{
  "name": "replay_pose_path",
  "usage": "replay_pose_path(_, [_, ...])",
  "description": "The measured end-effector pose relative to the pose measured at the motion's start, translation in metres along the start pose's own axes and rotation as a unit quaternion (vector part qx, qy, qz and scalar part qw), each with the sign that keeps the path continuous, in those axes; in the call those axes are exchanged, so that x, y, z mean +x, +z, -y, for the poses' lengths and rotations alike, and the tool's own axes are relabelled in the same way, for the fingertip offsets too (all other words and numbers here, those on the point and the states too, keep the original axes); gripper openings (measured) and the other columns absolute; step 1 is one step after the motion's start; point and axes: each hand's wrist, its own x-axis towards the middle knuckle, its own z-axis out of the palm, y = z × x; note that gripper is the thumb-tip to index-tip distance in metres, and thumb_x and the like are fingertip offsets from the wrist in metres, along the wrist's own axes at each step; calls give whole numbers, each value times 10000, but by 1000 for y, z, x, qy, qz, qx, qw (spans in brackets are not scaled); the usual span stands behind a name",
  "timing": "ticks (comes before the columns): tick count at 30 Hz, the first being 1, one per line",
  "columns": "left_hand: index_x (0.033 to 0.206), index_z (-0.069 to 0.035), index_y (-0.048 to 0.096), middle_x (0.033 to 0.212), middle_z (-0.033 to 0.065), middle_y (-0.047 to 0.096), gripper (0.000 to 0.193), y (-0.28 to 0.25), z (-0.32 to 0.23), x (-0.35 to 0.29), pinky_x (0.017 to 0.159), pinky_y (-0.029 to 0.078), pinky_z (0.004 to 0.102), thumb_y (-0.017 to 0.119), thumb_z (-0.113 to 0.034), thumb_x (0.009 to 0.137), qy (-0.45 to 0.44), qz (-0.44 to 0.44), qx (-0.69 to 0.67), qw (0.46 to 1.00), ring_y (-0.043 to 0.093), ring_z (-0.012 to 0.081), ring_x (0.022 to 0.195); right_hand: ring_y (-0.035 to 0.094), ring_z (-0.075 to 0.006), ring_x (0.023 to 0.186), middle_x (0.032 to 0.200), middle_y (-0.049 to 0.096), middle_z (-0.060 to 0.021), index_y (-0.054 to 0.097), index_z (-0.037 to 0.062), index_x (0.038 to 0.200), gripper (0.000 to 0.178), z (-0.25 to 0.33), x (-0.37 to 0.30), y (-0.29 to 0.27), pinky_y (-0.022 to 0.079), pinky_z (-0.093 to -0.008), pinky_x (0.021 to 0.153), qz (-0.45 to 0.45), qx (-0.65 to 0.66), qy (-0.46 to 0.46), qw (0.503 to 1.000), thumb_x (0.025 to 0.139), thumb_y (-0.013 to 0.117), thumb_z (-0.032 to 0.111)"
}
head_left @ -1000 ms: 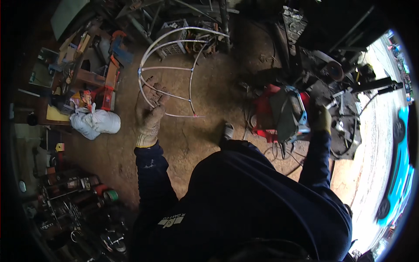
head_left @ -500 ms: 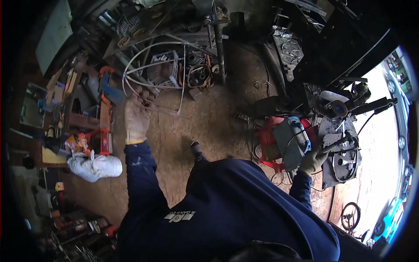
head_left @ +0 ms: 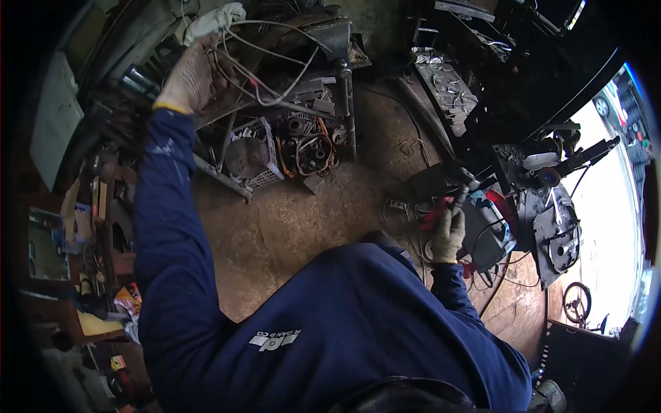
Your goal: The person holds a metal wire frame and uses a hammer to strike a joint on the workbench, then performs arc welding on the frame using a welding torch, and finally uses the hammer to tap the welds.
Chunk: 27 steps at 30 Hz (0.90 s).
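My gloved left hand [head_left: 191,77] is raised at the upper left, its fingers closed round a frame of bent thin metal rod [head_left: 282,58]. The frame has a curved outer rod and cross rods, with a small red spot at one joint. It is held over a cluttered workbench; whether it touches the bench I cannot tell. On the right, my gloved right hand [head_left: 447,237] grips a slim dark tool with a grey metal end [head_left: 459,198], pointing away from me. The tool's exact kind is unclear. Next to it is a grey-and-blue box-shaped machine [head_left: 490,237].
A white plastic crate [head_left: 265,172] and greasy metal castings [head_left: 311,153] stand under the bench. Cables [head_left: 506,275] trail round the machine. A dark metal plate [head_left: 556,241] lies farther right. Packed shelving [head_left: 96,227] lines the left side.
My left hand has carried the rod frame up and away, from over the floor to over the bench. My right hand has moved left with its tool, away from the dark plate.
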Motion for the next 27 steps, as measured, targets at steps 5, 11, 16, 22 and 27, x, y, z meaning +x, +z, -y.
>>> replay_pose_path(5, [1314, -182, 555, 981, 100, 692, 374, 0, -51, 77, 582, 438, 295, 457, -416, 1039, 55, 42, 127, 989, 621, 172, 728, 674, -286, 848, 935, 688, -143, 606, 23, 1152, 304, -5, 24, 53, 524, -394, 777, 73, -117, -58, 989, 934, 656, 228])
replay_pose_path(11, [1355, -197, 526, 1032, 103, 668, 386, 20, -95, 153, 628, 453, 280, 464, -425, 1050, 40, 37, 173, 983, 623, 163, 781, 674, -413, 880, 950, 673, -226, 596, 26, 1167, 334, 39, 102, 121, 525, -458, 761, 128, -164, -86, 974, 924, 659, 247])
replay_pose_path(16, [1189, -119, 623, 973, 50, 667, 254, 54, -105, 207, 704, 516, 307, 575, -293, 1010, 41, 26, 172, 984, 665, 183, 852, 672, -428, 904, 967, 675, -240, 591, 12, 1188, 378, 54, 193, 164, 528, -457, 766, 169, -125, -113, 971, 952, 641, 302])
replay_pose_path(22, [1332, -145, 430, 1030, 249, 593, 469, 96, -139, 220, 701, 493, 589, 510, -471, 1005, -58, -78, 252, 963, 616, 361, 876, 685, -387, 908, 980, 685, -238, 588, -15, 1225, 415, 104, 263, 210, 532, -422, 775, 247, -42, -108, 962, 968, 628, 309])
replay_pose_path(27, [1302, -190, 442, 990, 202, 613, 354, 65, -146, 239, 547, 503, 490, 489, -413, 1031, -98, 54, 206, 972, 646, 390, 733, 689, -320, 846, 922, 687, -210, 590, -18, 1222, 407, 135, 272, 245, 528, -392, 759, 289, -10, -101, 952, 972, 627, 302])
